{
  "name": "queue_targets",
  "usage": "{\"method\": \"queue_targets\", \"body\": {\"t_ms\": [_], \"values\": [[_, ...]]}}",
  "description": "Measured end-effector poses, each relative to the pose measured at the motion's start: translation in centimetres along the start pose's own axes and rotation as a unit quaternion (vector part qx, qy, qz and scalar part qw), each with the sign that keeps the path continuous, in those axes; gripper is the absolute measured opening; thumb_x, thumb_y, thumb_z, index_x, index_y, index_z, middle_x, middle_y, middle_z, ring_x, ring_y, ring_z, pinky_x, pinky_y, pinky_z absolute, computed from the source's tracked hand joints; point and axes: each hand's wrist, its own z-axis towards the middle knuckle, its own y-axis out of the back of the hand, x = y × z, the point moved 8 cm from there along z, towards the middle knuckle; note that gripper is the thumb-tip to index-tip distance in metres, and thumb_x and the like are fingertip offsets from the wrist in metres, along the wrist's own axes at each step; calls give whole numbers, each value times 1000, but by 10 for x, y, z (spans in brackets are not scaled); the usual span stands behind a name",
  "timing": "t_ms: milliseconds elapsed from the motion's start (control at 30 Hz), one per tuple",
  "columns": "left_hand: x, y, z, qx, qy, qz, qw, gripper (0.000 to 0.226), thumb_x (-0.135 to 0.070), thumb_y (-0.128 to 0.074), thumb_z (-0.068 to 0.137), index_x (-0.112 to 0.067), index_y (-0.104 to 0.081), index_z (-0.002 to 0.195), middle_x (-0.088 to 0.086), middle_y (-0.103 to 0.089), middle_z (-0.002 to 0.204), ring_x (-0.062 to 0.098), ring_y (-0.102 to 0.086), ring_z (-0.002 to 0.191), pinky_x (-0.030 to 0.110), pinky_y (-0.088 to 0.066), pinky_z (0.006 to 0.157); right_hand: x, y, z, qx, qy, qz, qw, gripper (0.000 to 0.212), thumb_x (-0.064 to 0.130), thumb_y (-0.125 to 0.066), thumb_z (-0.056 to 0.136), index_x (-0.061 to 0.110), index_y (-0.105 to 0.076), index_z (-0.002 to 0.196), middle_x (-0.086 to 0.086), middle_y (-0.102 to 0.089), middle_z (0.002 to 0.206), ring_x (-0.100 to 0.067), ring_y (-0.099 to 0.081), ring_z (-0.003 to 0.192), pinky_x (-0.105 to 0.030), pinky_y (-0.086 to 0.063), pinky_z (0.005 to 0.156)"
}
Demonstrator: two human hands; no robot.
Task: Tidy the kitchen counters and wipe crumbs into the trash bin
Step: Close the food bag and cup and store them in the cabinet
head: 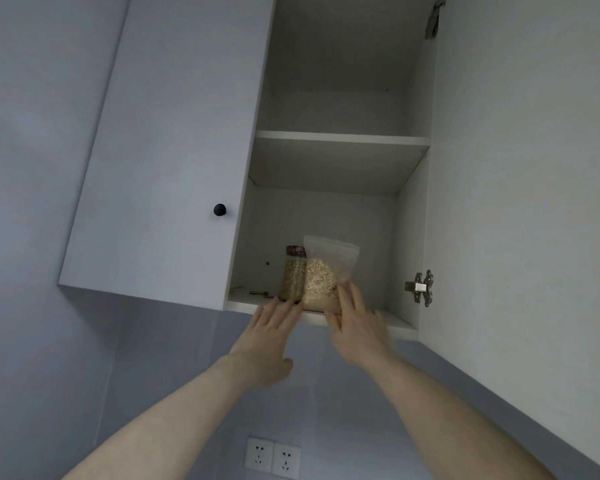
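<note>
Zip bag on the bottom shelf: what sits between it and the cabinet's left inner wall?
In the head view, a jar with a dark lid stands right beside the zip bag. Left of it, a small indistinct item lies on the shelf floor.

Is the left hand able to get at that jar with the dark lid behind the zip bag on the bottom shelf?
Probably yes. The left hand is open at the shelf edge right below the jar, whose left side stands uncovered. The zip bag hides only its right side, and the cupboard door is open.
</note>
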Motion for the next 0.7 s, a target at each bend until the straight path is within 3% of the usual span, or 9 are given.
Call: {"method": "queue_targets", "body": {"t_ms": [133, 267, 500, 600, 700], "values": [[-8, 22, -20, 57, 13, 11, 998, 101, -28, -57, 89, -24, 15, 159, -3, 15, 168, 23, 15, 155, 44, 8, 125, 21, -7, -40, 27, 35, -60, 997, 81, 47, -47, 100, 18, -4, 162, 0, 12, 170, -25, -10, 155, -48, -12, 124], [-28, 47, -65, 3, 20, -51, 998, 93, -27, -58, 86, -25, -4, 161, -1, -4, 169, 24, -7, 155, 42, -9, 126, 36, -7, -89, 53, 48, 9, 997, 72, 40, -48, 102, 23, -11, 162, 2, 11, 170, -22, 3, 157, -47, 2, 127], [-79, 94, -154, -117, 22, -185, 975, 77, -23, -63, 79, -26, -34, 150, -8, -30, 158, 18, -33, 145, 35, -30, 118, 65, 30, -182, 92, 168, 66, 979, 62, 33, -52, 97, 27, -28, 154, 5, -19, 164, -17, -18, 151, -36, -16, 124], [-109, 138, -176, -175, 14, -217, 960, 70, -25, -63, 79, -24, -40, 145, -10, -35, 155, 11, -34, 142, 32, -28, 120, 62, 57, -218, 108, 210, 79, 968, 65, 32, -52, 97, 27, -26, 156, 6, -23, 163, -18, -22, 151, -34, -19, 123], [-148, 191, -190, -224, 2, -265, 938, 62, -22, -66, 85, -28, -43, 143, -16, -38, 151, 0, -34, 140, 15, -23, 116, 50, 87, -249, 114, 244, 72, 960, 64, 33, -52, 96, 25, -29, 156, 3, -26, 163, -21, -31, 145, -34, -26, 120]]}}
